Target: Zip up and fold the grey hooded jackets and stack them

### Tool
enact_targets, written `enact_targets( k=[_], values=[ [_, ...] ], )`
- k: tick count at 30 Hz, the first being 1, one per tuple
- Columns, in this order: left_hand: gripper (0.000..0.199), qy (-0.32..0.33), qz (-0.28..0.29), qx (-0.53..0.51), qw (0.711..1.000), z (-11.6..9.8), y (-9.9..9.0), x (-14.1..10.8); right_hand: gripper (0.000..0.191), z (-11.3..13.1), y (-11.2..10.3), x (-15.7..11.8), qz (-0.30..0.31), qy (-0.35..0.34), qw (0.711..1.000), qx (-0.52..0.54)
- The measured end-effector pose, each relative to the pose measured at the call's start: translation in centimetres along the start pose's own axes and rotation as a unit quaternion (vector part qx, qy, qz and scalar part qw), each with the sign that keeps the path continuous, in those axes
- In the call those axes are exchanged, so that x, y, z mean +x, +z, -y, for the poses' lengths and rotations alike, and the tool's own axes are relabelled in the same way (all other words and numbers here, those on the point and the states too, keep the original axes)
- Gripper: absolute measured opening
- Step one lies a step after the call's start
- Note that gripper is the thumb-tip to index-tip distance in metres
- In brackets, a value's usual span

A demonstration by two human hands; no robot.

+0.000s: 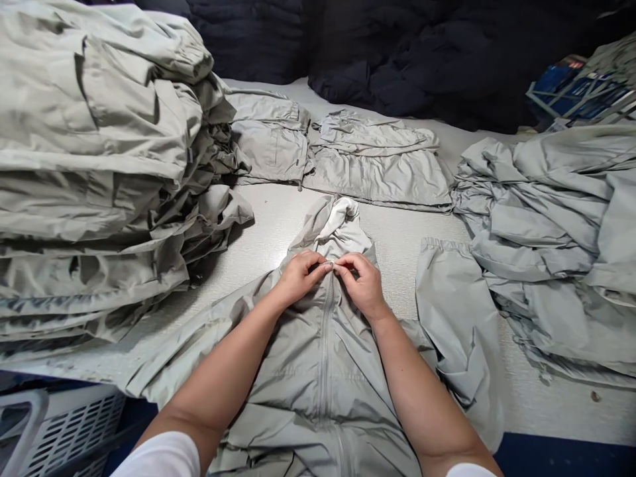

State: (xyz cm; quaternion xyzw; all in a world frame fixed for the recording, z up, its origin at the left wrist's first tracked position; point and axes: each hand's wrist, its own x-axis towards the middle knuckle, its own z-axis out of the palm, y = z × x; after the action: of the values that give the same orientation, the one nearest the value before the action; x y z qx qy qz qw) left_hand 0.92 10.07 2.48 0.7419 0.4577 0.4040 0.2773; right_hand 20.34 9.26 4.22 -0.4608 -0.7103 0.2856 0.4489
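Note:
A grey-green hooded jacket [298, 384] lies front up on the table, its hood [342, 225] pointing away from me and showing a whitish lining. The front zipper [325, 344] runs closed down the middle from the collar. My left hand [303, 275] pinches the left side of the collar at the zipper's top. Opposite it, my right hand [362, 281] pinches the right side, the fingertips of both hands almost meeting. Whether the zipper pull is between the fingers I cannot make out. One sleeve [457, 331] stretches out to the right with a gathered cuff.
A tall stack of similar jackets [99, 165] rises at the left. Folded garments [377, 162] lie along the back, and a loose pile [551, 225] is at the right. Dark fabric [422, 53] stands behind the table [268, 212]. A white plastic basket [74, 427] sits low at the left.

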Motion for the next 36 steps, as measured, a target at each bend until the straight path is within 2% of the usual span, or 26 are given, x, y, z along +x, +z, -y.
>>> enact_targets(
  k=[6,8,12,14,18,20,23,25,27,29,30,31,34,36],
  values=[
    [0.029,0.015,-0.014,-0.021,1.0,-0.5,-0.1,0.1,0.022,-0.4,-0.1,0.2,-0.004,0.082,0.987,0.135],
    [0.028,0.015,-0.012,-0.014,1.0,-0.3,-0.1,0.1,0.02,-0.2,-0.2,0.1,-0.012,0.07,0.99,0.119],
    [0.026,-0.012,-0.003,-0.003,1.0,0.2,-0.1,0.1,0.019,0.4,-0.2,-0.2,-0.013,-0.019,1.0,0.014],
    [0.025,-0.026,0.006,-0.02,0.999,0.4,0.0,0.1,0.018,0.5,-0.2,-0.2,-0.015,-0.026,0.999,0.019],
    [0.023,-0.027,0.001,-0.044,0.999,0.2,-0.1,0.1,0.022,0.3,-0.4,0.2,-0.013,0.052,0.991,0.126],
    [0.025,-0.03,-0.018,-0.043,0.998,0.1,-0.2,0.1,0.026,0.3,-0.7,0.3,0.037,0.083,0.983,0.162],
    [0.027,-0.045,-0.055,-0.046,0.996,0.0,-0.5,0.1,0.029,0.8,-1.3,0.1,0.194,0.116,0.957,0.18],
    [0.027,-0.053,-0.069,-0.054,0.995,0.0,-0.5,0.1,0.029,1.3,-1.7,-0.3,0.322,0.15,0.916,0.188],
    [0.026,-0.057,-0.073,-0.069,0.993,-0.1,-0.6,0.2,0.029,1.6,-2.1,-0.7,0.433,0.185,0.861,0.194],
    [0.027,-0.06,-0.076,-0.093,0.991,-0.2,-0.7,0.2,0.03,1.7,-2.4,-0.7,0.483,0.212,0.826,0.198],
    [0.03,-0.065,-0.075,-0.108,0.989,-0.3,-0.8,0.2,0.031,1.7,-2.4,-0.7,0.471,0.217,0.831,0.201],
    [0.034,-0.072,-0.071,-0.123,0.987,-0.4,-1.0,0.3,0.032,1.7,-2.5,-0.6,0.439,0.213,0.849,0.202],
    [0.051,-0.103,-0.032,-0.143,0.984,-0.4,-1.9,0.2,0.035,1.4,-2.6,-0.1,0.318,0.156,0.92,0.166],
    [0.062,-0.117,0.004,-0.104,0.988,-0.2,-2.6,-0.1,0.034,1.1,-2.8,0.0,0.301,0.103,0.945,0.078]
  ],
)
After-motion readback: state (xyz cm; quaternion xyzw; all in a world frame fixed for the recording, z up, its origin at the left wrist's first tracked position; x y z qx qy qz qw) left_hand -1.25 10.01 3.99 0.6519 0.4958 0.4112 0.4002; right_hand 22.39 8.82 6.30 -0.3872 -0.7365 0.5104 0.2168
